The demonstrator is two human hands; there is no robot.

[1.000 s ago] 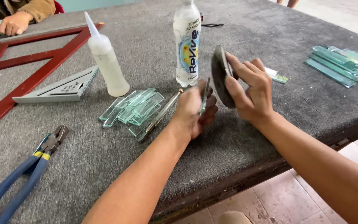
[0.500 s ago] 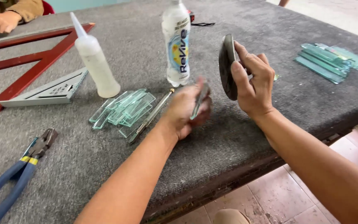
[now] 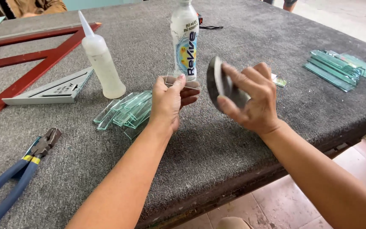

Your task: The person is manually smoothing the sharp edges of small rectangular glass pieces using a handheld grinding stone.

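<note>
Head camera looked down on a grey carpeted table. The left hand was raised just above it, thumb and fingers pinching a small clear glass piece by its edges. The right hand was closed around a dark round stone, held on edge just beside the glass, not clearly touching it. Below the left hand lay a pile of glass strips. Behind stood a squeeze bottle and a drink bottle. Blue-handled pliers lay near the left edge, and a second stack of glass sat well apart at right.
</note>
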